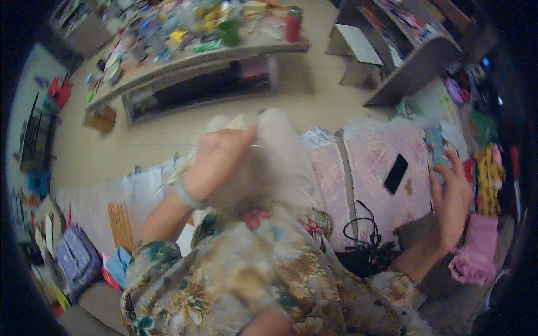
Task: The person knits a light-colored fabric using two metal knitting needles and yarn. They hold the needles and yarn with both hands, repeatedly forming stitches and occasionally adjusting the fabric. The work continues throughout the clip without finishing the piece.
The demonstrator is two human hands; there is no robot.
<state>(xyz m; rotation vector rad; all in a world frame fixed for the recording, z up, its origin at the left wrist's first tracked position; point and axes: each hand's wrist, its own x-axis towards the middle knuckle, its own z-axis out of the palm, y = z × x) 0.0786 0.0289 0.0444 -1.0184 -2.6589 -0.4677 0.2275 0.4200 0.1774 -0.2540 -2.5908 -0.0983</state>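
My left hand [218, 161], with a pale band at the wrist, is raised over my lap with its fingers curled. A thin, shiny, needle-like tip [257, 145] shows just beyond the fingers, and pale material shows behind them; blur hides what the hand grips. Out to the far right, my right hand [454, 189] is at a blue-grey patterned item [435, 145], its fingers spread and bent at the lower end. Whether they grip it is unclear. A black smartphone [396, 174] lies on the pink padded cover [372, 151] left of this hand, with a small brown piece [409, 187] between.
A low table [189, 61] ahead bears clutter, a green cup [229, 33] and a red canister [293, 25]. A black cable [374, 231] lies right of my lap. Pink cloth [479, 252] lies far right; a purple bag [77, 256] and wooden slatted piece [120, 224] are left.
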